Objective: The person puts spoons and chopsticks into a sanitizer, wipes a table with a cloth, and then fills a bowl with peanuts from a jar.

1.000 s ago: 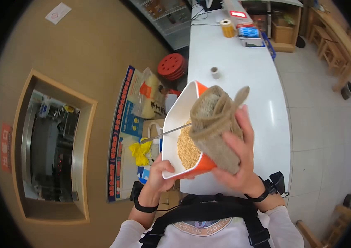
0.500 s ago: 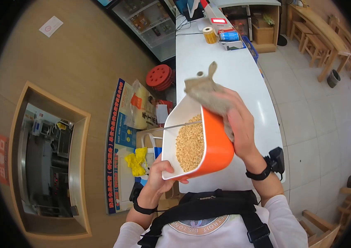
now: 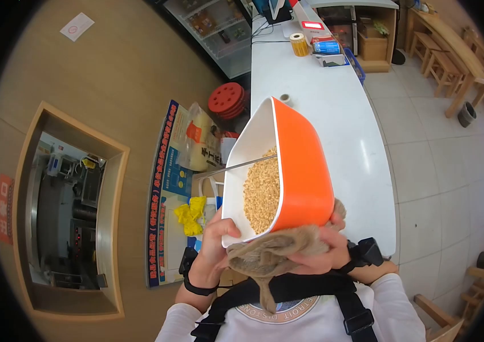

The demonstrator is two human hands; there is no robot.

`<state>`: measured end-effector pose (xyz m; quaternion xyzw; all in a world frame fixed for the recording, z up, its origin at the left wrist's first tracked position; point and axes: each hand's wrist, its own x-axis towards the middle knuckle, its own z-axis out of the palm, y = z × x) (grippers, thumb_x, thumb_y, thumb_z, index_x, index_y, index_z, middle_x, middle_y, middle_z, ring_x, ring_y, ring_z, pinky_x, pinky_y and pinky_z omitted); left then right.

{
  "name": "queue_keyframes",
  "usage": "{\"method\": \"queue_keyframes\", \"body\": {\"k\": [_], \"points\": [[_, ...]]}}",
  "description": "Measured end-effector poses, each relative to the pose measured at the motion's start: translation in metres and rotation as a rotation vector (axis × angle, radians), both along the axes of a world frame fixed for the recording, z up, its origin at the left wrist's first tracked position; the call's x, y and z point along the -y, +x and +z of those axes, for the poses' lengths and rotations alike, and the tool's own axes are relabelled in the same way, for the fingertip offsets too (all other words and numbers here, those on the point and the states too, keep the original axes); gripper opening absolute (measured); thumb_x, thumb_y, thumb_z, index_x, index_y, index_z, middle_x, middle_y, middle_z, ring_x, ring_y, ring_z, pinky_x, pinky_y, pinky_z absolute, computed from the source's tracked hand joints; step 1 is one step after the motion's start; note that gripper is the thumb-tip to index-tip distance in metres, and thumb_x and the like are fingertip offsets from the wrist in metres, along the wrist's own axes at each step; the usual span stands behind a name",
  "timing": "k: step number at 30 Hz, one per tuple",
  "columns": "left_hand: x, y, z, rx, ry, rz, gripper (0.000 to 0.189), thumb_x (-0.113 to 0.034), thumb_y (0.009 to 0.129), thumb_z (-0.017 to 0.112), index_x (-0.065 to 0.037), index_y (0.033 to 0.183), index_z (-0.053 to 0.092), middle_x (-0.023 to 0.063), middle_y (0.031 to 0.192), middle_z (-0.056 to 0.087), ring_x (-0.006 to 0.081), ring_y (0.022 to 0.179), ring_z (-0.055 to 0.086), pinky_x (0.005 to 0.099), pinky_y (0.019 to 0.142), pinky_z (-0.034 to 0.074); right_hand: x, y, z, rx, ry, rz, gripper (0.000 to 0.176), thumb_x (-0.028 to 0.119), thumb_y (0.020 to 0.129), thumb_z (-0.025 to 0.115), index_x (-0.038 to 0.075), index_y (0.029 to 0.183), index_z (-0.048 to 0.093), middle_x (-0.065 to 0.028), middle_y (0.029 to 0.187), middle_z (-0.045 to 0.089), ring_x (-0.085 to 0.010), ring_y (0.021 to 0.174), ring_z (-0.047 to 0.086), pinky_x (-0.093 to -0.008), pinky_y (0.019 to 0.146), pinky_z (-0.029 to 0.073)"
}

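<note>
An orange container (image 3: 304, 171) with a white inside is tilted toward the left, with light brown granules (image 3: 262, 196) in it. A thin metal rod (image 3: 242, 166) crosses its opening. My left hand (image 3: 217, 239) grips the container's lower left corner, thumb over the white rim. A grey-brown cloth (image 3: 276, 253) is bunched in my right hand (image 3: 324, 251) and lies against the container's near lower edge, with one end hanging down over my shirt.
Beyond the container runs a white counter (image 3: 350, 125) with a small roll (image 3: 286, 100), a yellow roll (image 3: 298, 44) and small boxes (image 3: 327, 50). Red stools (image 3: 227, 98), a bag (image 3: 201, 139) and a yellow item (image 3: 191, 215) are at the left.
My right hand and the cloth have moved from the container's far right side down to its near lower edge. The container's orange side is now uncovered. The view has shifted slightly.
</note>
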<state>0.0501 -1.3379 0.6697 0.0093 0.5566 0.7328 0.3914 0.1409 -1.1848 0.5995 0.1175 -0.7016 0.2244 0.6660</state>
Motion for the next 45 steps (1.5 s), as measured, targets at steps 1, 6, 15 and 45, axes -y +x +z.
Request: {"method": "queue_keyframes", "body": {"k": [1,6,15,45], "points": [[0.002,-0.003,-0.003,0.047,0.015,0.006,0.068,0.001,0.054,0.04,0.004,0.122,0.034,0.0193,0.115,0.047,0.0289,0.101,0.053,0.0333,0.087,0.043,0.003,-0.001,-0.012,-0.027,0.071,0.036,0.027,0.031,0.063,0.068,0.03,0.088,0.06,0.0019,0.098,0.053,-0.0204,0.099,0.045,-0.0371,0.086,0.032],[0.003,-0.003,0.001,0.044,0.062,-0.002,0.069,0.001,0.055,0.041,0.004,0.123,0.032,0.0191,0.116,0.046,0.0289,0.102,0.052,0.0332,0.086,0.044,0.015,-0.009,-0.037,-0.132,0.055,0.042,0.027,0.015,0.06,0.066,0.031,0.081,0.065,0.0108,0.098,0.053,-0.0166,0.096,0.046,-0.0358,0.084,0.032],[0.006,-0.006,-0.005,0.009,0.129,0.015,0.071,0.001,0.055,0.041,0.004,0.124,0.028,0.0207,0.114,0.047,0.0319,0.098,0.054,0.0377,0.074,0.051,-0.016,0.005,-0.037,0.06,0.044,0.348,0.021,0.017,0.06,0.07,0.021,0.08,0.064,0.008,0.09,0.054,-0.018,0.092,0.05,-0.0327,0.076,0.04],[0.015,-0.009,-0.024,-0.004,0.062,0.008,0.069,-0.005,0.057,0.041,0.002,0.124,0.027,0.0206,0.105,0.052,0.0302,0.08,0.061,0.0351,0.049,0.056,-0.05,-0.045,-0.05,1.046,-0.956,0.588,0.027,0.019,0.082,0.056,0.004,0.104,0.05,-0.0106,0.101,0.052,-0.0162,0.094,0.05,-0.031,0.081,0.041]]}}
